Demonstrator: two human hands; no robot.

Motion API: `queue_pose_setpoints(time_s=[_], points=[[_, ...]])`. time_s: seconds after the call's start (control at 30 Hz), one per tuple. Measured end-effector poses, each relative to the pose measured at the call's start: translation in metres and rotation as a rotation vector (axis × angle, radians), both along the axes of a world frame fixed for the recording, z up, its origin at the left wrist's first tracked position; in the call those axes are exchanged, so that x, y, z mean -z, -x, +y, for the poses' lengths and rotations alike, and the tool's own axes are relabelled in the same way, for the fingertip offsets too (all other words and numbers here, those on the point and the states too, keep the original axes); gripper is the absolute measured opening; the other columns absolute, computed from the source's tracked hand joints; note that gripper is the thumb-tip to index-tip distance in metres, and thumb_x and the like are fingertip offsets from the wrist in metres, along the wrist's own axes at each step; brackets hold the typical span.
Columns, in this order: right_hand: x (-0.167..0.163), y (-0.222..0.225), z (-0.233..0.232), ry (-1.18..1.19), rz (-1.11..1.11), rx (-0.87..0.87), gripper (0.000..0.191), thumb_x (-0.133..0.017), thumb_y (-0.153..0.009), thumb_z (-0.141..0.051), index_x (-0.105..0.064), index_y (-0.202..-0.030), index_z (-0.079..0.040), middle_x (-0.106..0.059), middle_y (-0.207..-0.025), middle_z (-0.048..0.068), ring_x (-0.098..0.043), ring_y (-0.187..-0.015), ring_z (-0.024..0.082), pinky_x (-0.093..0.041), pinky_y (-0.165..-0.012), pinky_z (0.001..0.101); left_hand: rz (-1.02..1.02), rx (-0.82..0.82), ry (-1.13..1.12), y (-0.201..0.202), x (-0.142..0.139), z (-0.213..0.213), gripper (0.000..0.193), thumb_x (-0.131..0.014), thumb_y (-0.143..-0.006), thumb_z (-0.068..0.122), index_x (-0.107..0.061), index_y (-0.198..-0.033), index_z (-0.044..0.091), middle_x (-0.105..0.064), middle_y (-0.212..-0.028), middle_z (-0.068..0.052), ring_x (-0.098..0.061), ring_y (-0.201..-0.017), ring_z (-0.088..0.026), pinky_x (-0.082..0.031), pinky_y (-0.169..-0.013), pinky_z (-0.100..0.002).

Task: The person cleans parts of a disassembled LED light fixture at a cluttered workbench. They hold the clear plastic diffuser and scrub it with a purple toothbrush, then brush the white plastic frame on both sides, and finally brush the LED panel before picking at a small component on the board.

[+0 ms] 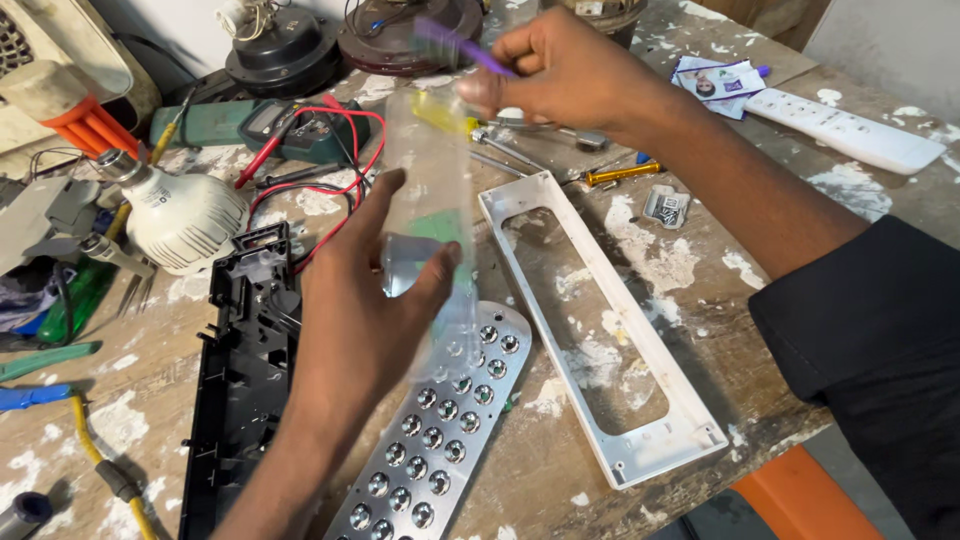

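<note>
Silvery perforated reflector plate (pixel 440 440), studded with round cups, flat on a paint-spattered wooden workbench (pixel 640 250) and taken as landmark. Left of plate: long black plastic housing (pixel 240 380); farther up-left, white bulb with metal base (pixel 180 215) and green multimeter with red leads (pixel 290 128). Above plate's upper end: left hand (pixel 360 310), thumb and fingers pinched on lower end of a clear plastic lens cover (pixel 430 230), held upright and blurred. Up-right of plate: right hand (pixel 570 70), fingers closed on cover's top end and a purple-handled tool (pixel 460 45). Best gripped by the edges, kept level, clear of red leads. Right of plate: white rectangular frame (pixel 600 330); beyond, loose screwdrivers (pixel 620 175) and white power strip (pixel 850 130) crowding the bench.
</note>
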State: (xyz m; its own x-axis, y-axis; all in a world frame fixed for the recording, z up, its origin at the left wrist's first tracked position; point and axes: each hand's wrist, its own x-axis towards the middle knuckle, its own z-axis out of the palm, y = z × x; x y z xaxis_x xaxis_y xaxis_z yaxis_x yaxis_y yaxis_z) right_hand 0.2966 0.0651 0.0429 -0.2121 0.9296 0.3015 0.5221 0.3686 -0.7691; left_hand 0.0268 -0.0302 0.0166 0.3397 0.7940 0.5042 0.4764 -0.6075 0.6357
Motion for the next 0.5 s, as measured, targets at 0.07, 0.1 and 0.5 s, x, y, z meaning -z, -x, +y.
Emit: queue_pose_setpoints(time_s=[0.07,0.1,0.5], points=[[0.005,-0.008,0.004,-0.144,-0.364,0.113,0.038,-0.085,-0.088,-0.044,-0.079,-0.097,-0.007,-0.074,-0.081,0.007,-0.061,-0.068,0.012,-0.048,-0.063,0.0303,0.054,-0.122,0.23,0.0,-0.001,0.007,0.072,-0.076,-0.086,0.018,-0.049,-0.151,0.003,-0.081,-0.092,-0.018,-0.08,-0.082,-0.017,-0.061,-0.077,-0.034],[0.007,-0.012,0.006,-0.217,-0.545,0.169,0.039,-0.088,-0.086,-0.045,-0.08,-0.094,-0.007,-0.073,-0.08,0.009,-0.063,-0.07,0.016,-0.05,-0.066,0.034,0.082,-0.182,0.343,0.0,-0.001,0.012,0.074,-0.075,-0.087,0.021,-0.048,-0.155,0.005,-0.082,-0.091,-0.018,-0.081,-0.08,-0.018,-0.061,-0.078,-0.034],[0.032,-0.027,0.026,0.069,-0.681,-0.007,0.025,-0.086,-0.075,-0.03,-0.083,-0.092,-0.013,-0.08,-0.085,0.005,-0.074,-0.074,0.017,-0.059,-0.075,0.0379,0.279,-0.213,-0.026,-0.015,0.033,0.061,0.053,-0.084,-0.077,0.03,-0.072,-0.118,-0.001,-0.062,-0.123,-0.029,-0.065,-0.107,-0.044,-0.054,-0.092,-0.05]])
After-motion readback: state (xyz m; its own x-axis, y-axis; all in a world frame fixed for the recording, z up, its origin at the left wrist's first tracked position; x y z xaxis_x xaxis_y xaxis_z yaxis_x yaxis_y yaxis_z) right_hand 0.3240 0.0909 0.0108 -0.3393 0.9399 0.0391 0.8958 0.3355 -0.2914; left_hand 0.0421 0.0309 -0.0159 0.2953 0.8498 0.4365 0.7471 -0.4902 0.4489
